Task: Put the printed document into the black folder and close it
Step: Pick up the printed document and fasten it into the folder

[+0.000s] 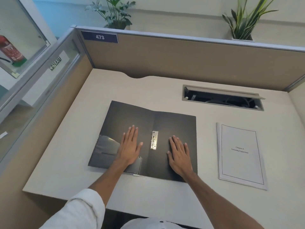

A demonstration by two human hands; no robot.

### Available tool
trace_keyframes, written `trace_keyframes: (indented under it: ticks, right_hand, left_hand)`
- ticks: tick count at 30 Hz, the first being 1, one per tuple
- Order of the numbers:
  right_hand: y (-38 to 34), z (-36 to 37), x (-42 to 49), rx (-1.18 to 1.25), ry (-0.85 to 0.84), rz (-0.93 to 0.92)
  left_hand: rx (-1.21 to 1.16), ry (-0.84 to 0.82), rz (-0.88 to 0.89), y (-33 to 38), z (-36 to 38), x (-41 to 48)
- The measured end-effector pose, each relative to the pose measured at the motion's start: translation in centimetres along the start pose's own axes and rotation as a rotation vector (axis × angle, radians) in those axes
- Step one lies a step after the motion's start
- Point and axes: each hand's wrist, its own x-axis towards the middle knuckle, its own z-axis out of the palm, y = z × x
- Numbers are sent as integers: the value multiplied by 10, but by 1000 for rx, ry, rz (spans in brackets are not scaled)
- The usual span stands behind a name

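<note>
Black folder lies open on the tabletop, pressed flat by both hands. Left hand and right hand: fingers extended, palms down, grasping nothing; metal clip sits between them. Folder empty. Printed document lies beyond the right fingers, apart. Next, probably: fetch it.

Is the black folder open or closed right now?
Open. The black folder lies spread flat on the desk, metal clip exposed, left hand and right hand pressing each half.

Office cubicle: numbered partition, desk with cable tray.
</note>
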Motion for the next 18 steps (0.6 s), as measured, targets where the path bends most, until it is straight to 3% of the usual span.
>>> trace_keyframes:
  ticks: [5, 18]
  right_hand:
    - [13, -3, 5, 10, 2, 85]
    - [26, 8, 6, 30, -103, 97]
  left_hand:
    - [-40, -143, 145, 38, 5, 17]
    - [-10, -341, 135, 38, 8, 31]
